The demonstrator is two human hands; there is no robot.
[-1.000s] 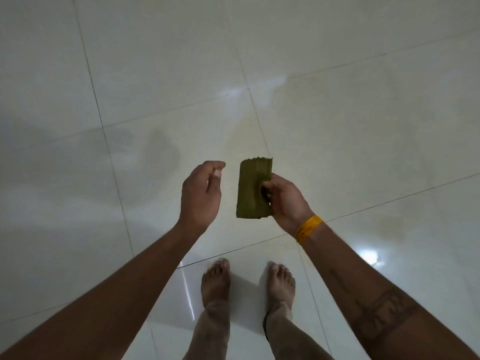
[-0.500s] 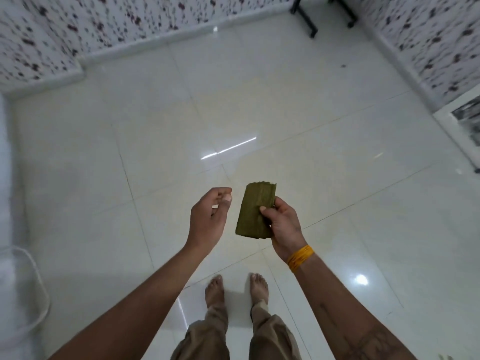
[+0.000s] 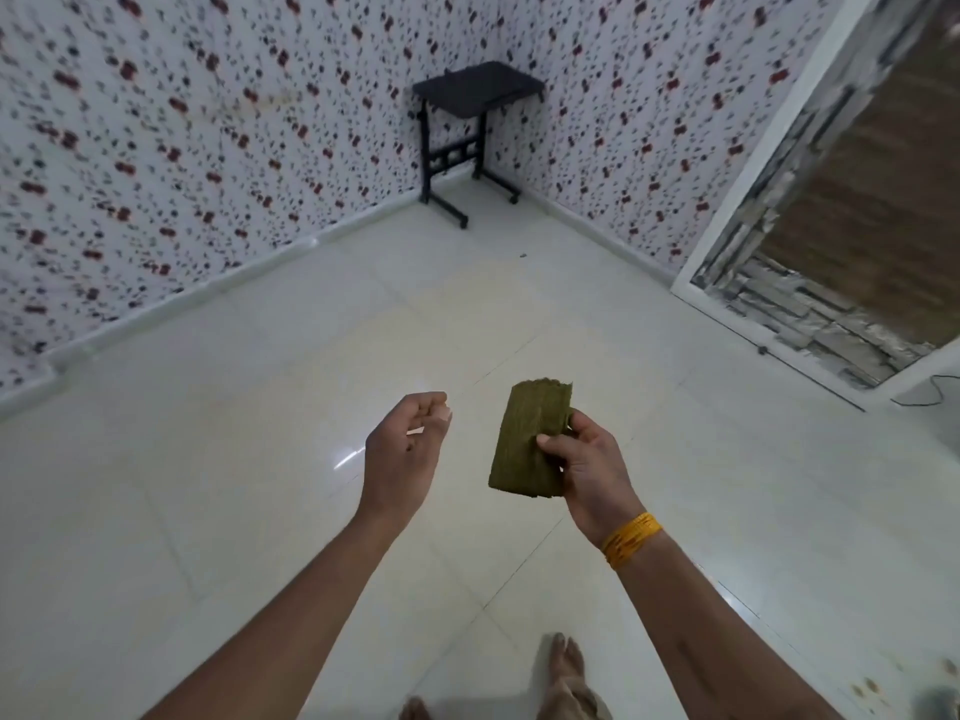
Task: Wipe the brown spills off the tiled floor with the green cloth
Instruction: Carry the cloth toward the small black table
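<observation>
My right hand [image 3: 584, 470] holds the folded green cloth [image 3: 527, 439] upright in front of me, thumb on its face and fingers behind it. To its left my left hand [image 3: 402, 452] hovers with fingers loosely curled and nothing in it, a short gap from the cloth. The white tiled floor [image 3: 260, 459] spreads below both hands. A few small brown spots [image 3: 865, 685] show on the tiles at the bottom right corner. A tiny dark speck [image 3: 522, 256] lies on the floor farther off, toward the corner of the room.
A small black table [image 3: 470, 127] on a wheeled frame stands in the far corner between two spotted walls [image 3: 182, 163]. A stone-faced opening [image 3: 831, 283] with a white frame lies at the right. My bare feet [image 3: 563, 662] are at the bottom edge.
The view has tilted up from the floor at my feet to the room's far corner. Both hands keep the same pose, the cloth still in the right one.
</observation>
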